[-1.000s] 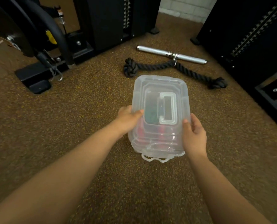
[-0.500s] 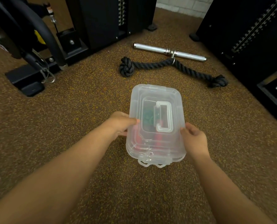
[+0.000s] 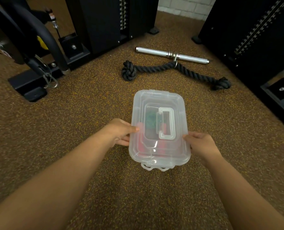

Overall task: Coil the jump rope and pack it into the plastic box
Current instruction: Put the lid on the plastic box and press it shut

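Two hands hold a clear plastic box (image 3: 159,130) over the speckled brown gym floor (image 3: 88,113), its lid on and a flat carry handle (image 3: 167,123) lying folded in the lid's recess. The left hand (image 3: 119,132) grips the box's left edge, thumb laid on top of the lid and fingers curled under the rim. The right hand (image 3: 200,143) grips the right edge in the same way, thumb on the lid edge and fingers hidden beneath. Through the cloudy plastic, blurred red and green shapes show inside the box; these look like the jump rope (image 3: 147,120), though its coils cannot be made out. A latch tab (image 3: 154,167) hangs at the box's near end.

Beyond the far end of the box, well apart from it, a thick black triceps rope (image 3: 174,70) lies across the floor with a knotted bulb at each end. Its middle is hooked to a steel straight bar (image 3: 171,54) lying just behind it. Black weight-stack towers (image 3: 111,22) stand at the far left and far right, and the base of a black exercise machine (image 3: 33,77) sits toward the left edge of the floor. White brick wall (image 3: 184,5) shows between the towers.
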`<state>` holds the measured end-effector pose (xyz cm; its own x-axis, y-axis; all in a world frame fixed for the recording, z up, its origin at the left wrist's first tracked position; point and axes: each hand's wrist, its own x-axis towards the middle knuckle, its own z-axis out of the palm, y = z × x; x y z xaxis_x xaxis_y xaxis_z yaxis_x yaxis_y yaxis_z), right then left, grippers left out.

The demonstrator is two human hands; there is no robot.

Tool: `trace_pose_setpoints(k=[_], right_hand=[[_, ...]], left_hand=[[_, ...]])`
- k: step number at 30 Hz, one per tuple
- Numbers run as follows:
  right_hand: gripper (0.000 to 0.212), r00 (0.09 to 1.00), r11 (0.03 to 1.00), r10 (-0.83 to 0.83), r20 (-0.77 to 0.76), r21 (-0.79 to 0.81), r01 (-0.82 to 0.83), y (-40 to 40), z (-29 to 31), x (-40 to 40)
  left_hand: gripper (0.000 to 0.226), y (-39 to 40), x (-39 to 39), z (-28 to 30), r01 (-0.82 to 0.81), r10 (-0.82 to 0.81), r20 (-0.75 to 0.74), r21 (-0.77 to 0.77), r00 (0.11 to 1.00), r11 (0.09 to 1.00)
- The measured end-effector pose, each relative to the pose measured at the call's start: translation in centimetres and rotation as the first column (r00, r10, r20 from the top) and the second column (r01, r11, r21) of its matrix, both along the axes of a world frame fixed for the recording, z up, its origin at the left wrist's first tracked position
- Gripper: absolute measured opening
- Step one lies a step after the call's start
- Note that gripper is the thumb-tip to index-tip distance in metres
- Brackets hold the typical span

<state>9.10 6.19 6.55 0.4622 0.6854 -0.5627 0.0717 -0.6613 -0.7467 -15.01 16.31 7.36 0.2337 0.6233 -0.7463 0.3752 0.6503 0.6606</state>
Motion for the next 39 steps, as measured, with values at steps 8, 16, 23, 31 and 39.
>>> trace_pose_setpoints(k=[8,16,23,31,39], right_hand=[[0.009,0.997,0.999,-0.005,-0.072,-0.046,0.001,-2.0,0.6,0.4],[0.023,0.999,1.0,0.01,-0.042,-0.028,-0.012,-4.3,-0.5,0.1],[0.027,0.999,0.994,0.006,0.053,0.11,-0.012,-1.8,-0.9,-1.1],[0.044,0.981,0.987,-0.08,0.176,0.149,0.054,0.6,-4.4,-2.1],[0.055,0.979,0.987,-0.119,0.168,0.128,0.098,0.7,-5.9,-1.9]], left_hand=[[0.035,-1.1,-0.1,-0.4,0.108,-0.108,-0.048,-0.019,0.993,0.994],[0.04,-2.6,-0.7,-1.1,0.129,-0.129,-0.034,-0.007,0.991,0.992],[0.044,-1.8,-1.0,-1.4,0.15,-0.15,-0.032,-0.019,0.988,0.989],[0.047,2.5,1.8,-0.7,0.368,-0.306,-0.237,0.29,0.922,0.884],[0.069,9.6,10.4,-0.8,0.671,-0.393,-0.638,0.272,0.662,0.69]])
